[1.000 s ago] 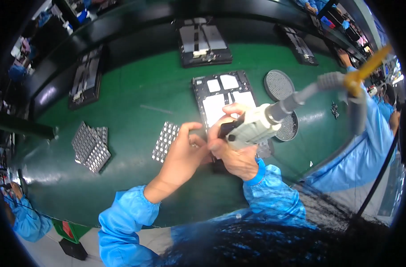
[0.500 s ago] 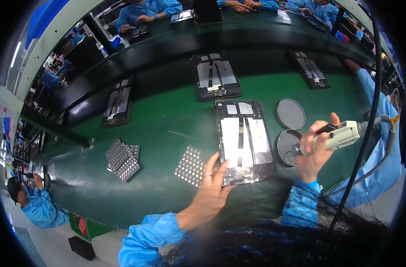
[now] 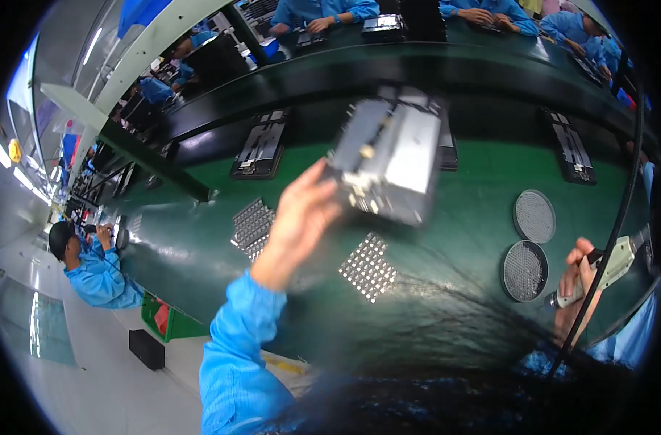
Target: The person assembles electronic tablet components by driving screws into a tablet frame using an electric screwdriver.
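Note:
My left hand (image 3: 298, 214) grips an opened tablet (image 3: 412, 148) by its near left corner and holds it up over the bench, blurred by motion. Silver battery packs and a dark strip show inside it. At the right, my right hand (image 3: 578, 293) is wrapped round a pale electric screwdriver (image 3: 620, 262), whose tip points down and left; a black cable crosses in front of them. Close to that hand are two round dishes, the nearer dish (image 3: 505, 279) and the farther dish (image 3: 516, 217), filled with small parts.
A sheet of small pads (image 3: 369, 267) lies mid-bench, with grey dotted sheets (image 3: 254, 223) partly behind my left hand. Further opened tablets rest at the back: a left tablet (image 3: 261, 145), a half-hidden tablet (image 3: 449, 154) and a right tablet (image 3: 571, 148). Co-workers (image 3: 98, 264) sit around.
The tablet has risen off the bench and moved away from me in my left hand. My right hand has drawn the screwdriver away from the dish, rightward and nearer. The whole view has shifted.

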The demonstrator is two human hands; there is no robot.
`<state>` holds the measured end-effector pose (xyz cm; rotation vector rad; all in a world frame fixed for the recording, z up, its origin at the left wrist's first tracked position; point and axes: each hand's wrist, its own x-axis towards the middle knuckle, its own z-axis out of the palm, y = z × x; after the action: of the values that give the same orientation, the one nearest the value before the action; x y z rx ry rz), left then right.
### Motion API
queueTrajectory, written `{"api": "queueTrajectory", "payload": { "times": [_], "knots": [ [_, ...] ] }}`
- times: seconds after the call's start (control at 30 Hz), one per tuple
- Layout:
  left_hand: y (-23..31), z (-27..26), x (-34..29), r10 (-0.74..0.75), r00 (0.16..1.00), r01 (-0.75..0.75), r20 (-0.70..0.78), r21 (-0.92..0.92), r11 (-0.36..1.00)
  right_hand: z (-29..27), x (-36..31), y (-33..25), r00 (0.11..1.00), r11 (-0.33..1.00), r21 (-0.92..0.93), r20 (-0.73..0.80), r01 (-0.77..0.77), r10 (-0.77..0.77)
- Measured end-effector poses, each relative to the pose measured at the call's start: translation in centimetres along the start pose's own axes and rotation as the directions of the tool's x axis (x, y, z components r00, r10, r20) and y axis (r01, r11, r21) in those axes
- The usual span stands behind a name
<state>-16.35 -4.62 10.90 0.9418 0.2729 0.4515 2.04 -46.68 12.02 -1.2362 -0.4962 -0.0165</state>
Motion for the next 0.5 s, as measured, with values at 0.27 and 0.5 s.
{"api": "queueTrajectory", "payload": {
  "times": [0.27,0.5],
  "knots": [
    [0.3,-14.4,10.6,0.096,0.961,-0.032,-0.26,0.24,0.97,1.2,-1.3,-1.4,0.977,0.946,-0.245,-0.049,-0.213,0.207],
    [-2.6,-14.0,13.0,0.595,0.804,0.115,0.004,0.98,-0.161,0.1,-2.2,-1.4,0.977,0.99,-0.068,-0.183,-0.122,0.108]
  ]
}}
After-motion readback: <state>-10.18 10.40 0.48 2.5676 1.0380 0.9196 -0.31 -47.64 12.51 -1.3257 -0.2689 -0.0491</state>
